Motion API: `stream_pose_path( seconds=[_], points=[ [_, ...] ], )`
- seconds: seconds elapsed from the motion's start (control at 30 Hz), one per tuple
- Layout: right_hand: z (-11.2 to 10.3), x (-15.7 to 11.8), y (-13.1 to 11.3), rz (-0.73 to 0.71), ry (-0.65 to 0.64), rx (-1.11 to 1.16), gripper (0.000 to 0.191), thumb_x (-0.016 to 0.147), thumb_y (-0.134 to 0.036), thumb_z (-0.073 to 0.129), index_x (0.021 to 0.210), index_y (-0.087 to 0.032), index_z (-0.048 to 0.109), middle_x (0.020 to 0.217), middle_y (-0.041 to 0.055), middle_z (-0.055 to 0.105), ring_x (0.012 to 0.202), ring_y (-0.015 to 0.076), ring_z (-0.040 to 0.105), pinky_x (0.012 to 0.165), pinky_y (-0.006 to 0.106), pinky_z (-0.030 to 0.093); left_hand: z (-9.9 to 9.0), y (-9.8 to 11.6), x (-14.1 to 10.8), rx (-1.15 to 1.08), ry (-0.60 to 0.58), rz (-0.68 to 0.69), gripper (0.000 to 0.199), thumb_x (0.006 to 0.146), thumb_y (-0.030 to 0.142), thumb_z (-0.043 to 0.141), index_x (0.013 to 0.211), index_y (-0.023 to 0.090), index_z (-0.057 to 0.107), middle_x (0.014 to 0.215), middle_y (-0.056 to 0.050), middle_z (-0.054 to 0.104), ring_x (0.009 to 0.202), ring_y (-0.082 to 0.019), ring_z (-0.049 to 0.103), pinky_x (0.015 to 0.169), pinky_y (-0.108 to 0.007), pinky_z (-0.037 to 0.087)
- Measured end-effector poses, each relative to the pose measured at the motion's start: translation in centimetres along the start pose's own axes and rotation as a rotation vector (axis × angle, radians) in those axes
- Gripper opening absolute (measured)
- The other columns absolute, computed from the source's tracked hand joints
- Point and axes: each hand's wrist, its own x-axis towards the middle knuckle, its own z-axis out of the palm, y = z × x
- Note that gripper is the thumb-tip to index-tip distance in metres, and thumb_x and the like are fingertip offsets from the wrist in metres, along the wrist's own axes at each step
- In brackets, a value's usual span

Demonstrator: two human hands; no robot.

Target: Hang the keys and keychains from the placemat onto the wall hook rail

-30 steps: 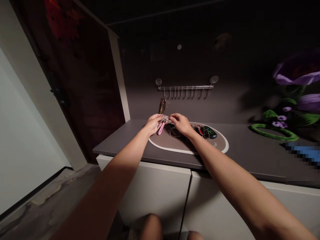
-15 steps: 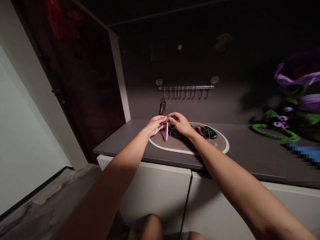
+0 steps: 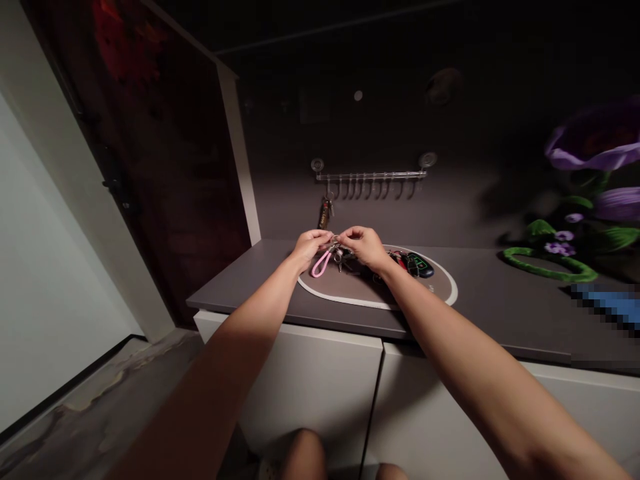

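Note:
Between my two hands is a key ring [image 3: 335,238] with a pink loop strap [image 3: 321,264] and some keys [image 3: 341,260] hanging from it. My left hand [image 3: 311,248] pinches the ring's left side. The fingertips of my right hand [image 3: 365,247] are closed on its right side. Both hands are above an oval mat [image 3: 345,293] with a pale rim. To the right of my right hand, a pile of keys lies on the mat with a dark key fob [image 3: 419,265] that has green markings. My right hand and forearm hide part of that pile.
A clear rail of hooks [image 3: 371,176] is fixed to the back wall, and a dark key tag [image 3: 324,215] hangs at its left end. Purple artificial flowers [image 3: 595,153] and a green loop [image 3: 550,265] are at the right. White cabinet doors [image 3: 310,373] stand below the counter.
The pink strap has swung left and now shows as an open loop, where it hung straight down. My hands have turned the ring slightly, and it shows more clearly between my fingertips.

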Motion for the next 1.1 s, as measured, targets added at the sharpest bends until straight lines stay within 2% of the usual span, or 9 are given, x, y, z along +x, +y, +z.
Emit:
stream_pose_path(
  seconds=[0.1,0.2,0.27,0.4,0.63,0.9,1.1],
  points=[
    [0.1,0.0,0.0,0.096,0.061,0.074,0.025,0.062,-0.038,0.064,0.065,-0.014,0.058,0.063,0.0005,0.058,0.057,0.0093,0.049,0.061,0.024,0.040,0.0,0.1,-0.1,0.045,-0.023,0.057,0.023,0.065,0.031,0.069,0.074,0.011,0.065,0.068,-0.004,0.064,0.057,-0.008,0.055,0.058,-0.021,0.044],
    [0.1,0.0,-0.2,0.160,0.093,0.164,0.023,0.061,-0.035,0.065,0.064,-0.014,0.056,0.061,-0.0005,0.056,0.055,0.0082,0.047,0.059,0.024,0.040,0.0,0.2,-0.3,0.084,-0.101,0.074,0.026,0.061,0.032,0.072,0.077,0.012,0.066,0.070,-0.003,0.064,0.060,-0.010,0.056,0.062,-0.024,0.043],
    [0.2,-0.1,-0.4,0.191,0.083,0.242,0.021,0.060,-0.032,0.066,0.066,-0.014,0.056,0.062,-0.0006,0.056,0.055,0.0079,0.047,0.059,0.023,0.041,0.1,0.2,-0.4,0.095,-0.129,0.088,0.026,0.059,0.029,0.073,0.076,0.012,0.065,0.070,-0.003,0.063,0.061,-0.010,0.056,0.064,-0.024,0.043],
    [0.2,-0.2,-0.4,0.235,0.032,0.355,0.022,0.059,-0.030,0.068,0.070,-0.014,0.058,0.065,-0.0006,0.057,0.056,0.0071,0.048,0.060,0.023,0.042,0.1,0.0,-0.3,0.092,-0.109,0.123,0.024,0.058,0.028,0.073,0.072,0.012,0.063,0.066,-0.001,0.060,0.059,-0.008,0.053,0.062,-0.023,0.041],
    [0.4,-0.2,0.4,0.229,-0.061,0.441,0.030,0.055,-0.036,0.071,0.067,-0.013,0.057,0.061,-0.0024,0.056,0.056,0.0060,0.048,0.062,0.022,0.041,0.1,-0.5,0.4,0.022,-0.084,0.165,0.025,0.058,0.031,0.073,0.070,0.013,0.060,0.065,0.001,0.058,0.060,-0.006,0.050,0.064,-0.020,0.040],
    [0.5,-0.2,-0.1,0.269,0.007,0.452,0.034,0.053,-0.039,0.072,0.070,-0.014,0.057,0.065,-0.0027,0.057,0.056,0.0056,0.049,0.061,0.022,0.042,0.5,-0.4,0.2,-0.050,-0.069,0.152,0.031,0.055,0.033,0.075,0.072,0.013,0.059,0.065,0.002,0.057,0.059,-0.006,0.051,0.060,-0.019,0.040],
    [0.1,0.5,-1.3,0.216,0.011,0.419,0.031,0.055,-0.039,0.072,0.070,-0.015,0.059,0.070,-0.0014,0.058,0.068,0.0084,0.054,0.072,0.025,0.045,0.6,-0.3,0.4,-0.118,-0.015,0.134,0.034,0.055,0.034,0.075,0.077,0.013,0.059,0.065,0.002,0.058,0.056,-0.007,0.053,0.057,-0.020,0.041]
  ],
)
